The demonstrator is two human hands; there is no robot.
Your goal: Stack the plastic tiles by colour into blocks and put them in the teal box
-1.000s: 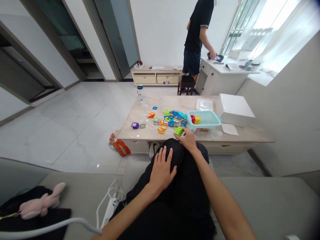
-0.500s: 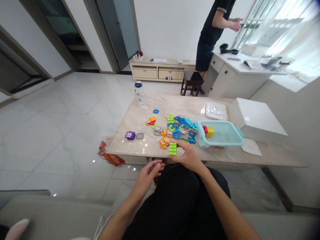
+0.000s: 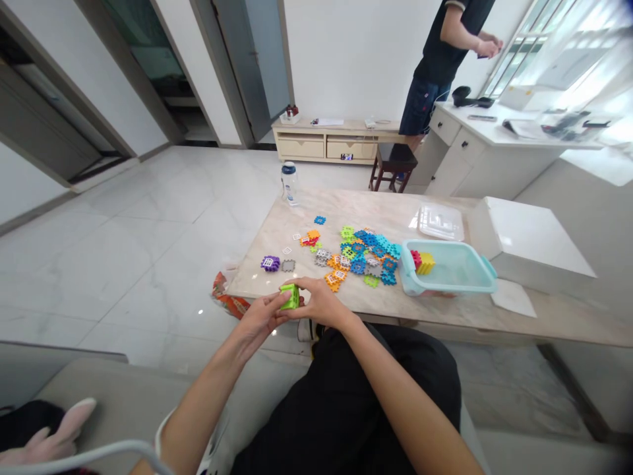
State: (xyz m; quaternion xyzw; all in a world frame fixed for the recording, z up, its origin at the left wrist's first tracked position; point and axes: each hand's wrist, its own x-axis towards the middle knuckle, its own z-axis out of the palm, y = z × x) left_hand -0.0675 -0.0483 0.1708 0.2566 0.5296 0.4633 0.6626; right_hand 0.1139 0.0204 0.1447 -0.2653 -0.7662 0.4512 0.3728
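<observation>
A stack of lime-green interlocking plastic tiles [image 3: 289, 297] is held between both hands, just over the table's front edge. My left hand [image 3: 262, 316] pinches it from the left, thumb on the near face. From the other side, my right hand [image 3: 320, 305] grips it with fingers curled round. Behind the hands lie a purple tile stack [image 3: 270, 264] and a grey tile [image 3: 288, 265]. Orange tiles [image 3: 335, 280] sit just right of my right hand, beside a loose heap of blue tiles [image 3: 358, 265].
A light-blue bin [image 3: 459, 288] with red and yellow tiles [image 3: 425, 264] stands right, near a clear lid [image 3: 441, 222] and white box [image 3: 531, 231]. A water bottle [image 3: 290, 185] is at the far left corner. A person [image 3: 445, 63] stands by the white desk.
My right hand has carried the green stack to the left. My left hand, earlier empty with fingers apart, has come up and closed on it too. The view has turned slightly left.
</observation>
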